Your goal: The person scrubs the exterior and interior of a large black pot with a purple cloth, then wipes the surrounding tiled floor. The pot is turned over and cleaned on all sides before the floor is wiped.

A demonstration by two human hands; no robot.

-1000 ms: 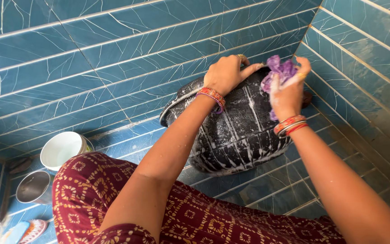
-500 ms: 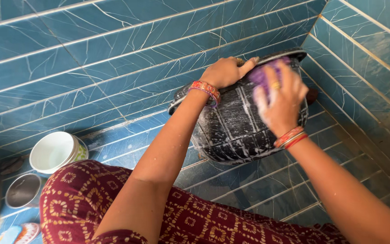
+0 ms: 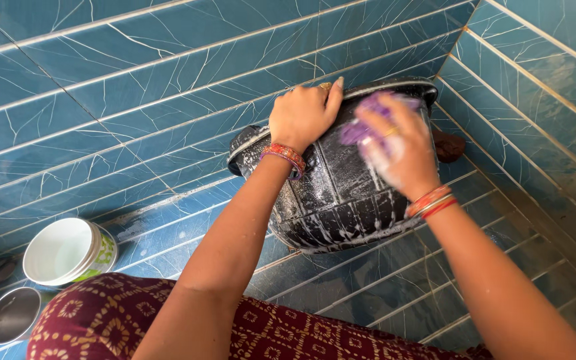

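One large black pot (image 3: 341, 193), tilted on its side on the blue tiled floor (image 3: 395, 280), its outer wall streaked with white soap lather; it lies under both hands, close to the corner where two tiled walls meet.

Left hand (image 3: 303, 115): closed over the pot's upper rim, fingers curled on the edge, bracing the vessel. Beaded bangles sit at the wrist.

Right hand (image 3: 395, 150): blurred by motion, wrapped round a purple scrubber (image 3: 368, 123) and pressing it against the pot's side just below the rim, right beside the left hand. Red bangles at the wrist.

Step in hand, as judged: scouring the pot's outside, upper part near the rim. The lower wall already carries lather. The next stroke would call for a firm hold at the rim so the pot does not roll, and a turn of the pot to bring unscrubbed wall under the scrubber.

One small brown object (image 3: 449, 145), kind unclear, beyond the right hand by the wall.

One white container (image 3: 68, 250), open, well to the left of the left hand; one steel cup (image 3: 11, 315) below it.

One maroon patterned garment (image 3: 288, 333), nearest the viewer, beneath both forearms.
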